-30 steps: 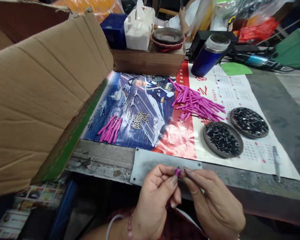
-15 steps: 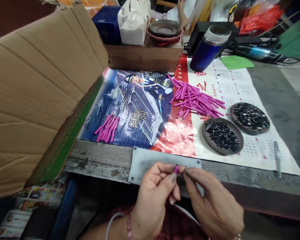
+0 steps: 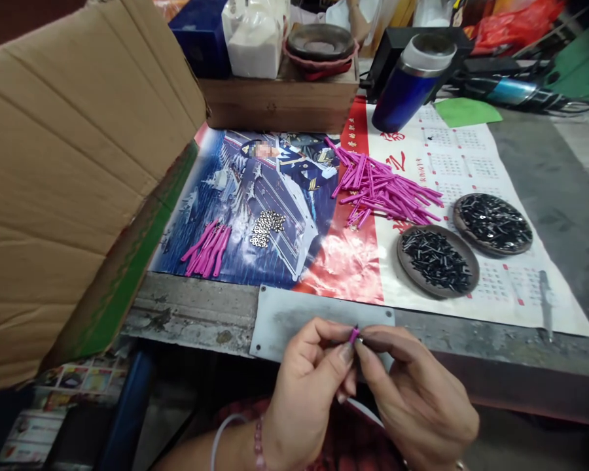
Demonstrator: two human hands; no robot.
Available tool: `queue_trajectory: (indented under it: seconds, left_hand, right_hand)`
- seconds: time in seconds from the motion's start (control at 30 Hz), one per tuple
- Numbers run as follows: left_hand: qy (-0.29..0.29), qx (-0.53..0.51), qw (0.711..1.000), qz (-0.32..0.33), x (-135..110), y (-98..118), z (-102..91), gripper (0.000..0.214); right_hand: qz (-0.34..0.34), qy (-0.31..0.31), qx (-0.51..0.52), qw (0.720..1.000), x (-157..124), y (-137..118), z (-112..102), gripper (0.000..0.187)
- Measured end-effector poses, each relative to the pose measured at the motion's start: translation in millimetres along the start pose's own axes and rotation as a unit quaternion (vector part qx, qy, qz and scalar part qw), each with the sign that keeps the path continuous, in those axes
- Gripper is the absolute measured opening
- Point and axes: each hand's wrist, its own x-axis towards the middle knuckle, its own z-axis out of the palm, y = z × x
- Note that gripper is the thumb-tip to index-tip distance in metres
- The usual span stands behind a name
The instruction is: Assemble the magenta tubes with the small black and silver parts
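Note:
My left hand and my right hand meet at the near edge of the bench, fingertips pinched together on one small pink tube. Only the tube's tip shows between the fingers. On the poster farther out lie a big heap of pink tubes, a small bundle of pink tubes and a little pile of silver metal pieces. Two round dishes of black parts, the nearer dish and the farther dish, sit to the right.
A large open cardboard box flap fills the left side. At the back stand a wooden box with a tissue pack and a bowl on it, and a blue flask. A metal plate is fixed at the bench edge.
Both hands stay pinched on the pink tube, with the fingers shifting slightly closer together. The view has tilted a little; nothing on the bench has moved.

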Motion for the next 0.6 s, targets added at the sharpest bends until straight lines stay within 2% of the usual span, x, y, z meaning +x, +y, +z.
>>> queue_trajectory:
  seconds: [0.17, 0.33, 0.47, 0.6]
  left_hand:
    - [-0.019, 0.013, 0.999, 0.027, -1.3, -3.9, -4.5, 0.015]
    - [-0.044, 0.047, 0.993, 0.102, -2.0, -9.2, -7.5, 0.001]
    - [-0.058, 0.094, 0.983, 0.145, -2.0, -9.6, -7.9, 0.007]
    - [-0.052, 0.159, 0.969, 0.185, -2.6, -7.2, -8.7, 0.010]
  right_hand:
    - [0.013, -0.013, 0.070, 0.997, -1.7, -1.9, -1.3, 0.015]
    - [0.040, -0.011, 0.115, 0.993, -2.5, -6.8, -0.4, 0.015]
    - [0.069, -0.015, 0.140, 0.988, -5.6, -6.5, 3.0, 0.012]
    - [0.057, -0.016, 0.093, 0.994, -7.2, -6.5, 6.5, 0.009]
